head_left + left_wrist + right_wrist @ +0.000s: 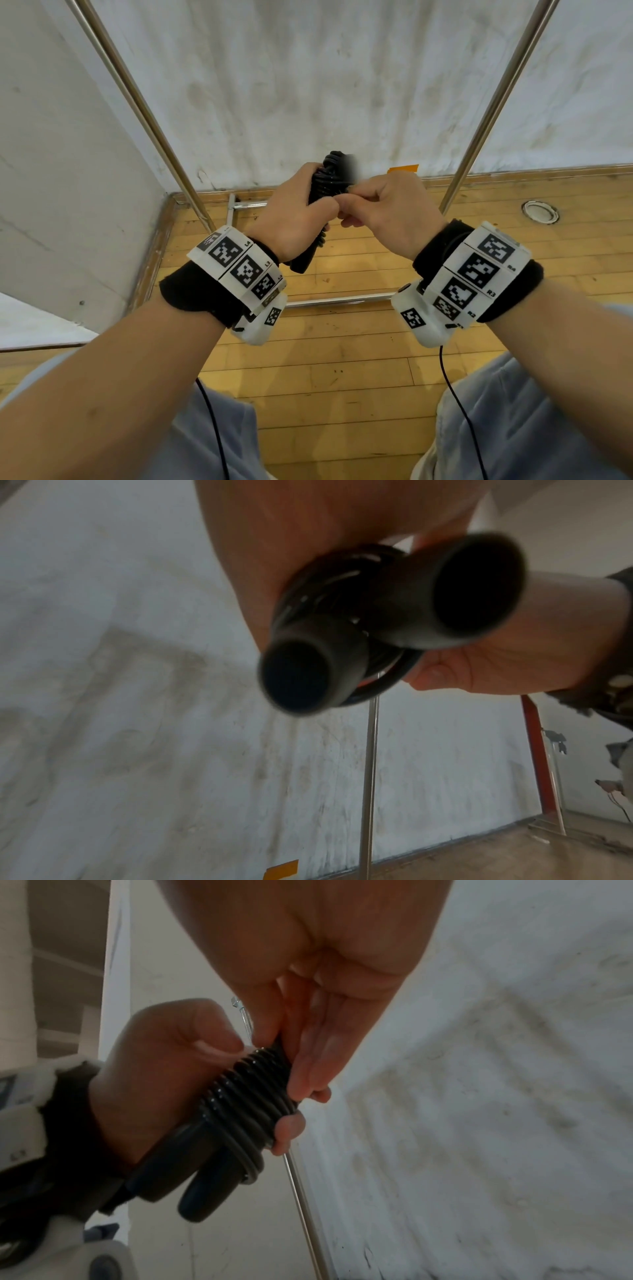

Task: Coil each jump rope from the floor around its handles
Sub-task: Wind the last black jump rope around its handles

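Left hand [293, 214] wrapped around coiled jump rope [250, 1093] and handles [192, 1172]; right hand [387, 209] pinching the coil.

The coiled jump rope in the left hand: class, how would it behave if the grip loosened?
The cord would probably spring loose, since it looks smooth and glossy. The two round handles could roll if dropped. The left hand grips them.

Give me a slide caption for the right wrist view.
Left hand grips both handles while right hand pinches the coiled rope.
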